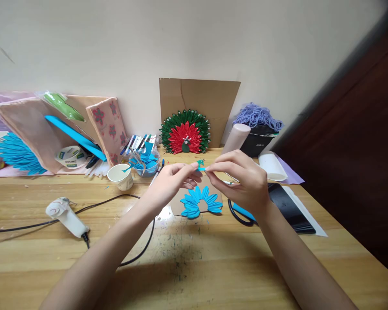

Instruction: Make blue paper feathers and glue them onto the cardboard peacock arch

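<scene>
Between my two hands is a small strip of blue crepe paper (201, 169), pinched at both ends. My left hand (177, 175) grips its left end between thumb and fingers. From the other side my right hand (241, 178) pinches the right end with its fingertips. Below them, a half-ring of blue paper petals (194, 197) lies on a piece of brown cardboard (177, 207). A red and green paper peacock (186, 133) stands behind, leaning on a cardboard sheet (200, 97).
At left lies a white glue gun (67, 217) with its black cord. A paper cup (121, 177) stands beside a clear bowl of blue scraps (146, 162). Markers (142, 143) are behind it. To the right are a pink bottle (237, 137), a white roll (271, 165) and a black sheet (291, 211).
</scene>
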{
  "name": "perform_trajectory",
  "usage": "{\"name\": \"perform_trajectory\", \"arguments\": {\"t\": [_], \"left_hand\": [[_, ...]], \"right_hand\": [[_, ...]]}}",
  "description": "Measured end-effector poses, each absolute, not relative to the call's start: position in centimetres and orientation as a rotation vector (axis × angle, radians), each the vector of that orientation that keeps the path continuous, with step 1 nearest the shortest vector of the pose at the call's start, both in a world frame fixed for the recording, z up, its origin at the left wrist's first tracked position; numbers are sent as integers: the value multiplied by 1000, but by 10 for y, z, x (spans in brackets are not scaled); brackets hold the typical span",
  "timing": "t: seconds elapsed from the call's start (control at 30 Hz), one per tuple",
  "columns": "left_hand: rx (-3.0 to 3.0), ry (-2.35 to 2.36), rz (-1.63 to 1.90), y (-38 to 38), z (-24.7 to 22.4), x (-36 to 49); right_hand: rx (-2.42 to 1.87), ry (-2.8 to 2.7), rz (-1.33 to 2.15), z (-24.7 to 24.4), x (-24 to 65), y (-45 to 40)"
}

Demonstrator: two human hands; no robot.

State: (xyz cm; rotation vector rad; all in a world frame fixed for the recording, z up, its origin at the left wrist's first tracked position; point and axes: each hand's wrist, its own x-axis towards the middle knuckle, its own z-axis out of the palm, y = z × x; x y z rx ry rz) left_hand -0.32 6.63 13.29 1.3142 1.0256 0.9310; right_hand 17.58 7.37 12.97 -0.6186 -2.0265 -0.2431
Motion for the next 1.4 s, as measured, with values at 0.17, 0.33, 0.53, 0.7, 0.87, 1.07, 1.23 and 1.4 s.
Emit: {"name": "perform_trajectory", "arguments": {"t": [0.17,0.33,0.53,0.7,0.87,1.07,1.23,1.4], "left_hand": [[1297,1049,976,70,129,-4],[1305,1048,998,71,128,-5],[1279,981,1085,67,128,-1],[1271,966,1117,64,129,2],[1298,1006,1113,63,130,2],[1339,1044,1114,63,130,3],[1361,1047,1098,63,129,3],[1422,1081,1104,62,128,3]], "right_hand": [[-622,-2121,-240,125,177,80],[-733,-2069,51,127,174,77],[-872,-1824,559,126,167,72],[-861,-1646,789,122,163,73],[-870,-1580,830,121,163,74],[-858,-1595,867,121,165,75],[-890,-1589,832,122,165,74],[-911,-1585,831,122,164,74]]}}
